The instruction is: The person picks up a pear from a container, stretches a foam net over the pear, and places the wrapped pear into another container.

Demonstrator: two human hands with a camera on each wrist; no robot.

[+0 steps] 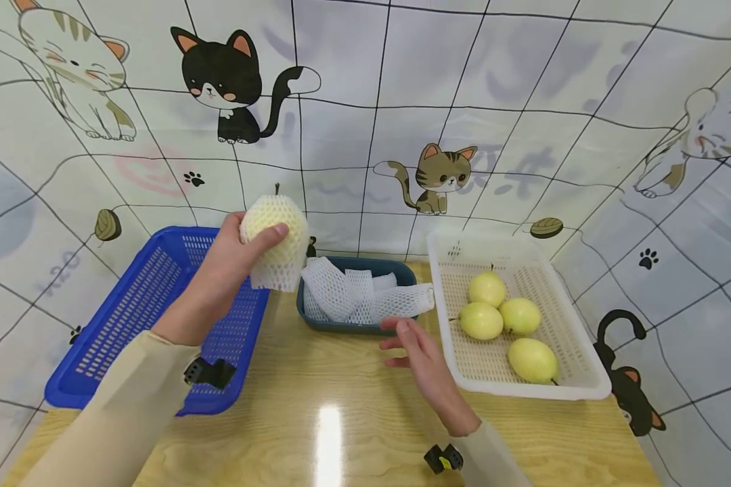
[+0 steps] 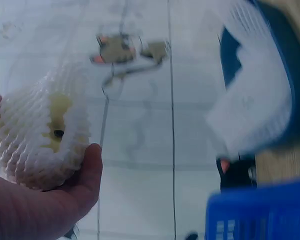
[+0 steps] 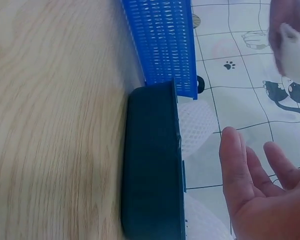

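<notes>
My left hand (image 1: 227, 262) grips a pear (image 1: 283, 260) wrapped in a white foam net sleeve, held up between the blue basket and the dark teal bin. Its stem pokes out at the top in the head view. In the left wrist view, yellow skin shows through the opening of the net on the pear (image 2: 35, 145). My right hand (image 1: 423, 368) hovers at the front right edge of the teal bin (image 1: 353, 327), fingers loosely bent and holding nothing. Several foam net sleeves (image 1: 362, 297) lie in that bin, one sticking out over its right rim.
To the left stands a blue plastic basket (image 1: 219, 399). A white basket (image 1: 481, 387) on the right holds several bare yellow-green pears (image 1: 533, 360). All stand on a wooden table (image 1: 292, 433), with a cat-patterned sheet (image 1: 341, 135) behind.
</notes>
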